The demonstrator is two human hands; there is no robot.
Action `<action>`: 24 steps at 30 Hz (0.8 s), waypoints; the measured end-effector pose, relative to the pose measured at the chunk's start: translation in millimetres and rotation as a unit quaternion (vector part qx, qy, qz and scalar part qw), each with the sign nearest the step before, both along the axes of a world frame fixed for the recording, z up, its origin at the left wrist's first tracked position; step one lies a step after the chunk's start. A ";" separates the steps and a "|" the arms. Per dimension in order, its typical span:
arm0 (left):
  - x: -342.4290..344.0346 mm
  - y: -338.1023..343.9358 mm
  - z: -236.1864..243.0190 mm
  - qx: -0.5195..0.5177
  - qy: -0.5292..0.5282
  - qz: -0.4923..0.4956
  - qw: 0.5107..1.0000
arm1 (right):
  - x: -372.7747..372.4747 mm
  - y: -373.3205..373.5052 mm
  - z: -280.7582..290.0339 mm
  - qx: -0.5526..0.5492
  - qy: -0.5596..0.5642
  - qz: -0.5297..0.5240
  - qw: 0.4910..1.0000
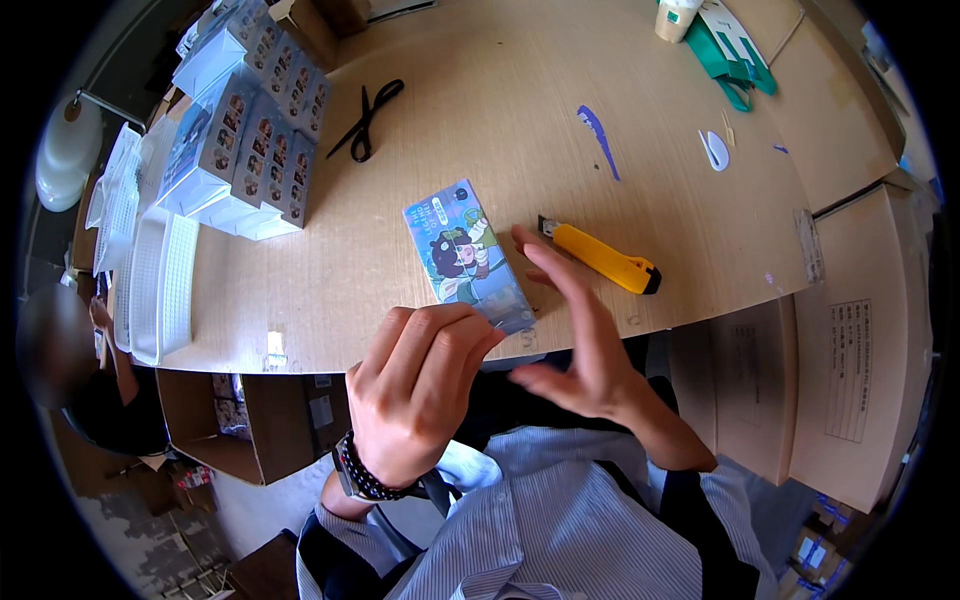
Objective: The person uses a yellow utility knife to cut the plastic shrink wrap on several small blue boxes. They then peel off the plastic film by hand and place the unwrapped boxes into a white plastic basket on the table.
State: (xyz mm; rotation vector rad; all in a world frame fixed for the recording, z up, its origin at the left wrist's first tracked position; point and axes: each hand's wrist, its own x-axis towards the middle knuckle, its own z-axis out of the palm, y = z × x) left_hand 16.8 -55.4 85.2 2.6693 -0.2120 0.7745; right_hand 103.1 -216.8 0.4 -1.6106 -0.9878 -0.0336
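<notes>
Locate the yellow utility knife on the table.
In the head view, the yellow utility knife lies on the wooden table right of centre, just right of the illustrated flat box and beyond the right hand.

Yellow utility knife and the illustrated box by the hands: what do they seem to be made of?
Utility knife: apparently smooth yellow plastic, black end cap, metal blade tip showing. Illustrated box: likely printed cardboard, glossy, possibly film-wrapped, given the sheen. Left hand pinches something at its near corner.
</notes>
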 end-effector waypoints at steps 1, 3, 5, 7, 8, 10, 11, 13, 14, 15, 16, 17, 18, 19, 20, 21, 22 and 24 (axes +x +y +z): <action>0.1 -2.2 0.0 0.021 -0.003 0.005 1.000 | -4.8 7.6 5.8 -0.004 -0.006 -0.010 1.000; 0.4 -2.5 -0.4 0.048 -0.007 0.008 0.999 | -14.0 22.6 -2.6 -0.026 -0.038 -0.064 0.997; 2.2 1.3 -3.5 0.064 -0.009 0.005 0.998 | -19.9 32.2 -12.5 -0.026 -0.059 -0.121 0.991; 9.4 8.1 -2.5 0.081 -0.026 -0.004 0.996 | -21.6 33.6 -13.0 -0.014 -0.066 -0.122 0.990; 14.3 12.6 -1.8 0.080 -0.030 -0.002 0.996 | -22.5 32.5 -11.0 -0.011 -0.057 -0.108 0.992; 28.2 25.0 2.8 0.068 -0.051 0.001 0.996 | -22.4 32.0 -9.4 -0.001 -0.068 -0.098 0.993; 35.5 37.4 2.7 0.060 -0.073 -0.003 0.996 | -21.4 30.0 -11.8 0.000 -0.051 -0.067 0.996; 46.2 64.7 3.9 0.044 -0.091 0.078 0.992 | -16.3 21.8 -16.7 0.002 -0.018 -0.002 1.000; 45.9 80.3 3.4 0.040 -0.085 0.134 0.987 | -13.5 15.8 -12.5 -0.013 -0.003 0.031 0.999; 47.8 94.2 1.1 0.035 -0.082 0.180 0.980 | -10.4 8.1 -11.7 -0.020 0.010 0.044 0.999; 45.8 111.8 -3.6 0.055 -0.073 0.204 0.975 | -7.1 3.8 -10.5 -0.014 -0.003 0.041 0.999; 39.7 128.9 -10.9 0.055 -0.067 0.228 0.970 | -4.7 1.3 -10.1 -0.006 -0.014 0.042 0.999; 32.5 140.4 -16.2 0.021 -0.030 0.240 0.970 | -4.1 -3.8 -10.2 -0.016 0.009 0.042 0.999; 23.8 145.9 -20.8 -0.014 0.007 0.251 0.968 | -1.6 -6.6 -10.8 -0.018 0.005 0.044 0.999; 14.7 145.1 -25.4 -0.049 0.035 0.250 0.966 | 0.7 -8.6 -12.1 -0.021 0.003 0.047 0.999; 8.3 141.4 -31.5 -0.058 0.040 0.258 0.964 | 2.8 -10.1 -13.3 -0.024 0.001 0.050 0.998; 3.2 141.3 -38.7 -0.066 0.046 0.255 0.964 | 4.3 -11.2 -14.7 -0.022 0.039 0.062 0.997; -5.1 140.7 -48.8 -0.103 0.053 0.266 0.957 | 10.7 -12.7 -12.0 -0.025 0.042 0.075 0.996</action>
